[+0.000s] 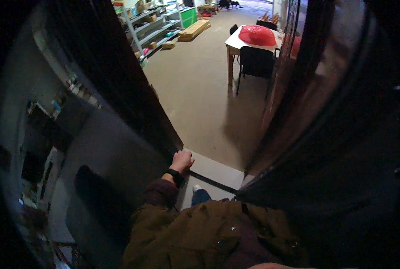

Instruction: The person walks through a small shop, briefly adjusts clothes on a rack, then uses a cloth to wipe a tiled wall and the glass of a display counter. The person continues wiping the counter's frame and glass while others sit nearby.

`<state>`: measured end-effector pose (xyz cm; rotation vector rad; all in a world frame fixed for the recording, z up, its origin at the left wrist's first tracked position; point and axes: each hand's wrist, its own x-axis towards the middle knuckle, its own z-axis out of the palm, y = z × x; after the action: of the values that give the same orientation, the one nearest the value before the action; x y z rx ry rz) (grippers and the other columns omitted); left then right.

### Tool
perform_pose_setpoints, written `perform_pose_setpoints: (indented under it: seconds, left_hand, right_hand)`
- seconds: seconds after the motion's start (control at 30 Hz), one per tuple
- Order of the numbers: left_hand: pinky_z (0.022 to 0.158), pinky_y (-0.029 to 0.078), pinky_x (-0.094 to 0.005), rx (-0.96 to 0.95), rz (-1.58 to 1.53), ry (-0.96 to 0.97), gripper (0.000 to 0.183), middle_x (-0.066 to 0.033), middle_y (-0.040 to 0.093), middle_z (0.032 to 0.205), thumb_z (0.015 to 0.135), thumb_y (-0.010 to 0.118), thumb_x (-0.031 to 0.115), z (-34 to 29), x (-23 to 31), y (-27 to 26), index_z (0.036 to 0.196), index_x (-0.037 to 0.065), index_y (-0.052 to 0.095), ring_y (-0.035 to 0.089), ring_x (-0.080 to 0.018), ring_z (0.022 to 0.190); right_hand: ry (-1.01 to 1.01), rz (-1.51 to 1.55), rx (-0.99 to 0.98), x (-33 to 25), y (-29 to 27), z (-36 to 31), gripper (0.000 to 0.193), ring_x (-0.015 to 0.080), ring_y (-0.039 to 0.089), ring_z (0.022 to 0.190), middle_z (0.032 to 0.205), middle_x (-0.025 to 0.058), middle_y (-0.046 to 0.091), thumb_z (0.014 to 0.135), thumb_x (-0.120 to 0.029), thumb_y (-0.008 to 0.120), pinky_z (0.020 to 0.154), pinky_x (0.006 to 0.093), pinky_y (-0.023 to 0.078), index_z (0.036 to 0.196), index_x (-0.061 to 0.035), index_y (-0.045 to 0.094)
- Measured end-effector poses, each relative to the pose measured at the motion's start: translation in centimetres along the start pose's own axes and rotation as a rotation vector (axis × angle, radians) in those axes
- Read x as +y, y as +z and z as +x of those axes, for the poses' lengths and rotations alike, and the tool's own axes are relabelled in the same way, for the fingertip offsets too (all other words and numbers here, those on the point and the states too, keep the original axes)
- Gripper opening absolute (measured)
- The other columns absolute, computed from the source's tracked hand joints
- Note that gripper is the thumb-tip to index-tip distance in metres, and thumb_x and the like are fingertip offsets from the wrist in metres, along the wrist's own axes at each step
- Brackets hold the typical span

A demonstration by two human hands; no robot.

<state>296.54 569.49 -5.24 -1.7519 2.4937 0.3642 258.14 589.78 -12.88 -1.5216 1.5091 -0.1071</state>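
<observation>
My left hand (182, 160) is closed, with its fingers curled, beside the lower end of the dark door frame (157, 116). What the fingers hold, if anything, is hidden. A black band (175, 176) circles the wrist. Just to the hand's right lies a pale doorsill (215, 169) with a dark strip along its near side. My right hand does not show. A sliver of skin touches the lower edge, and I cannot tell which part of me it is.
A dark door panel (294, 121) stands on the right of the opening. Beyond it are a table (232, 41) bearing a shiny red bundle (257, 35), a black chair (257, 62), metal shelves (154, 28) and stacked planks (194, 30). My shoe (196, 188) is near the sill.
</observation>
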Motion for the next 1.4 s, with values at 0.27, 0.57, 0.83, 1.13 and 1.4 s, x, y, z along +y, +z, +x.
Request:
perform_pose_setpoints:
  seconds: [0.27, 0.57, 0.83, 1.13, 1.4]
  left_hand:
    - [0.087, 0.036, -0.0476, 0.081, 0.63, 0.322, 0.023, -0.0096, 0.067, 0.092, 0.083, 0.051, 0.022, 14.3, -14.2, 0.9, 0.089, 0.013, 0.071, 0.056, -0.0298, 0.1]
    - [0.066, 0.036, -0.0437, -0.234, 0.64, 0.3, 0.022, -0.0093, 0.065, 0.071, 0.083, 0.054, 0.025, 14.5, -19.0, -0.6, 0.087, 0.009, 0.067, 0.061, -0.0275, 0.069]
    - [0.073, 0.037, -0.0423, -0.429, 0.378, -0.102, 0.019, -0.0075, 0.068, 0.083, 0.08, 0.058, 0.029, 17.0, -19.5, 2.0, 0.081, 0.014, 0.069, 0.062, -0.027, 0.081]
    - [0.073, 0.039, -0.0431, -0.325, -0.197, -0.568, 0.022, -0.0104, 0.067, 0.084, 0.081, 0.055, 0.028, 38.6, -18.6, 9.2, 0.084, 0.01, 0.066, 0.061, -0.0302, 0.081]
    - [0.072, 0.041, -0.0437, -0.01, -0.587, -0.728, 0.025, -0.013, 0.066, 0.084, 0.082, 0.053, 0.027, 53.5, -18.5, 8.8, 0.086, 0.006, 0.064, 0.06, -0.033, 0.081]
  right_hand:
    - [0.276, 0.222, -0.082, -6.0, 4.3, 12.3, 0.039, 0.0141, 0.047, 0.055, 0.065, 0.0013, 0.055, 0.087, -0.045, 0.056, 0.051, 0.0306, 0.038, 0.087, -0.0065, 0.063]
    - [0.195, 0.707, -0.133, -14.6, -2.0, 27.7, 0.036, 0.0096, 0.043, 0.046, 0.056, -0.0004, 0.052, 0.088, -0.041, 0.059, 0.043, 0.0265, 0.031, 0.08, -0.0055, 0.062]
    - [0.067, 0.405, -0.15, -20.5, -15.2, 46.6, 0.035, 0.0129, 0.053, 0.055, 0.066, 0.0044, 0.06, 0.086, -0.038, 0.059, 0.05, 0.0282, 0.043, 0.09, -0.0033, 0.065]
    - [-0.111, 0.187, -0.364, -17.9, -37.1, 64.5, 0.034, 0.0122, 0.051, 0.055, 0.069, 0.0051, 0.06, 0.086, -0.039, 0.058, 0.048, 0.0277, 0.039, 0.086, -0.005, 0.064]
    - [-0.067, 0.143, -0.359, -17.0, -48.6, 76.8, 0.036, 0.0146, 0.052, 0.053, 0.069, 0.0076, 0.063, 0.086, -0.038, 0.057, 0.048, 0.0297, 0.042, 0.094, -0.0035, 0.065]
